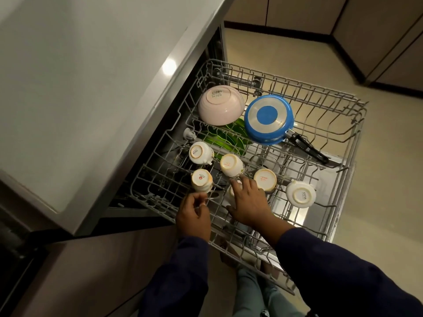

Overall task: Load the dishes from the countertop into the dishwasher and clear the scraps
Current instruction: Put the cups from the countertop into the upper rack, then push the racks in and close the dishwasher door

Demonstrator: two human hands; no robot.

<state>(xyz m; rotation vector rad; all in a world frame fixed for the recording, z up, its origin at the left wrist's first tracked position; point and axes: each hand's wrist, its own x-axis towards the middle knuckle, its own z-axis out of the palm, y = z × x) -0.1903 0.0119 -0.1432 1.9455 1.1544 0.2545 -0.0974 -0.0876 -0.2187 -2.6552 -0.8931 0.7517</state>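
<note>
Over the pulled-out rack, the right hand covers a cup among upturned cups; the left hand, fingers curled, pinches the near wire edge. Bare wire spans the right side.

Upturned cups, pink bowl, blue pan in pulled-out rack

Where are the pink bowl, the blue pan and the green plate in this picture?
pink bowl (220, 106): head view, on its upturned side wall.
blue pan (267, 115): head view, on the blue disc of its upturned base.
green plate (219, 137): head view, on its surface seen through the rack wires.
</note>
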